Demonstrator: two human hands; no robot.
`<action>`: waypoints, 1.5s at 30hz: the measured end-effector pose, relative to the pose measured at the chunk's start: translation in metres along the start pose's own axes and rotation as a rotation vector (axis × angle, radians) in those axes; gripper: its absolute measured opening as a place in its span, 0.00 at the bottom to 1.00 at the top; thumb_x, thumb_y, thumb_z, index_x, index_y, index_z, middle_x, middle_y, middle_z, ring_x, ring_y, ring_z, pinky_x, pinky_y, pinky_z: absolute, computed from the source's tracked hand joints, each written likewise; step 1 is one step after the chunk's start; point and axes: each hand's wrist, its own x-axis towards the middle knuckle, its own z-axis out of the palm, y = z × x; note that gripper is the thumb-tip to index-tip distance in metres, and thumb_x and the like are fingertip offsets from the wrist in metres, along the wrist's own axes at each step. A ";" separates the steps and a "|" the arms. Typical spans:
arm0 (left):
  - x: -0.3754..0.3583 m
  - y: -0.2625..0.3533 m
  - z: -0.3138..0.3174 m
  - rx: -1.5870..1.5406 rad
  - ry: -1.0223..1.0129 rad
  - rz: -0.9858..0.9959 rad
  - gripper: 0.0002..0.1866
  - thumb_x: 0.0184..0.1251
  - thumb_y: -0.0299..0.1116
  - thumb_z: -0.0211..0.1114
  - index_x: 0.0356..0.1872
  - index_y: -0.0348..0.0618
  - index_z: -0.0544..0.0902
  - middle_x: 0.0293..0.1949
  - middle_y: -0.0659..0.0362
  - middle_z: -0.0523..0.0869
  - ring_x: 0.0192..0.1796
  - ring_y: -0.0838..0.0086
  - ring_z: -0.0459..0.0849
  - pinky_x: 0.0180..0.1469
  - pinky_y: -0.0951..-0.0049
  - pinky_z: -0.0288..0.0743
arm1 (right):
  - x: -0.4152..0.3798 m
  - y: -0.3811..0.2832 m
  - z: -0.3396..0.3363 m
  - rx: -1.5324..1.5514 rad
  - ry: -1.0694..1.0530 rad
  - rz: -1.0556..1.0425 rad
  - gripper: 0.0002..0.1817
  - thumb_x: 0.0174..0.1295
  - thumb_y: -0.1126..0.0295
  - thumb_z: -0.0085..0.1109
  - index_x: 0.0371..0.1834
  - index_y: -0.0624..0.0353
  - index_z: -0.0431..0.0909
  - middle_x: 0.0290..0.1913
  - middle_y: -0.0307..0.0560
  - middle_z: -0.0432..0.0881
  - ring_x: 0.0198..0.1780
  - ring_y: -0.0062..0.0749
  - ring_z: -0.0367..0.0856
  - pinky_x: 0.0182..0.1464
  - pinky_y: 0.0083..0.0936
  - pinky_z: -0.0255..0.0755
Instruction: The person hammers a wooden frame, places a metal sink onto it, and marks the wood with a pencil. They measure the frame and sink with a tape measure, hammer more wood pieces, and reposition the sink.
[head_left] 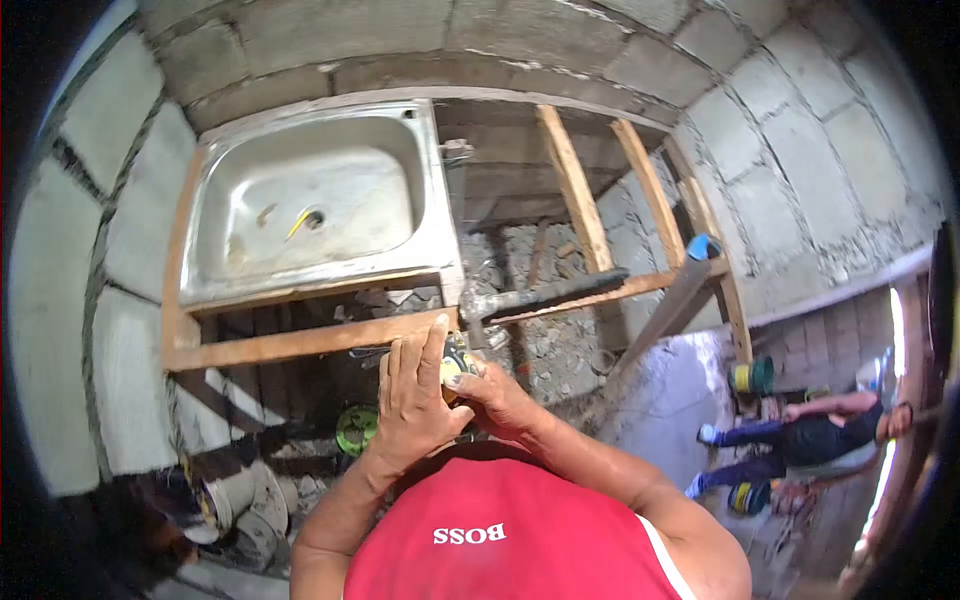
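Observation:
My right hand (490,390) is closed around a yellow-and-black tape measure (459,364), with the thumb on top of it. Beside it, my left hand (415,390) has its fingers stretched out, the tips at the wooden front rail (310,343) near its right end. Part of the tape measure is hidden behind my hands. Just beyond them, a hammer (560,293) with a black handle lies across the timber frame. A stainless steel sink (425,200) sits in the frame at the left, with a thin yellow pencil-like thing (298,224) near its drain.
Wooden crosspieces (575,190) span the frame's right half above rubble (560,345). A pipe with a blue end (703,247) leans at the right. Below are a green round object (356,428) and white buckets (232,495). Another person (820,435) is at far right.

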 end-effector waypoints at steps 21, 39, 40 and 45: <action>0.031 -0.124 0.086 0.655 0.588 -0.149 0.32 0.60 0.44 0.73 0.61 0.34 0.76 0.56 0.43 0.80 0.59 0.45 0.76 0.62 0.49 0.71 | -0.107 -0.235 -0.523 -2.018 1.203 -0.273 0.41 0.58 0.65 0.74 0.77 0.49 0.66 0.75 0.59 0.66 0.74 0.56 0.65 0.73 0.48 0.63; 0.038 -0.116 0.071 0.479 0.649 -0.191 0.19 0.63 0.36 0.71 0.52 0.35 0.82 0.48 0.47 0.84 0.51 0.50 0.81 0.54 0.57 0.76 | -0.122 -0.196 -0.548 -1.690 1.213 -0.547 0.44 0.66 0.57 0.69 0.82 0.55 0.57 0.77 0.67 0.60 0.78 0.60 0.59 0.77 0.46 0.55; 0.046 -0.115 0.055 0.298 0.671 -0.327 0.16 0.64 0.34 0.70 0.48 0.35 0.82 0.45 0.47 0.84 0.48 0.53 0.82 0.50 0.59 0.77 | -0.123 -0.197 -0.548 -1.761 1.225 -0.563 0.43 0.67 0.54 0.67 0.80 0.61 0.58 0.76 0.68 0.63 0.77 0.59 0.61 0.76 0.44 0.57; 0.108 -0.178 -0.033 0.067 0.577 -0.549 0.12 0.67 0.33 0.66 0.44 0.34 0.84 0.37 0.46 0.88 0.38 0.62 0.87 0.44 0.64 0.79 | -0.118 -0.202 -0.556 -1.768 1.393 -0.496 0.44 0.67 0.47 0.65 0.74 0.72 0.64 0.68 0.73 0.73 0.70 0.61 0.73 0.71 0.42 0.65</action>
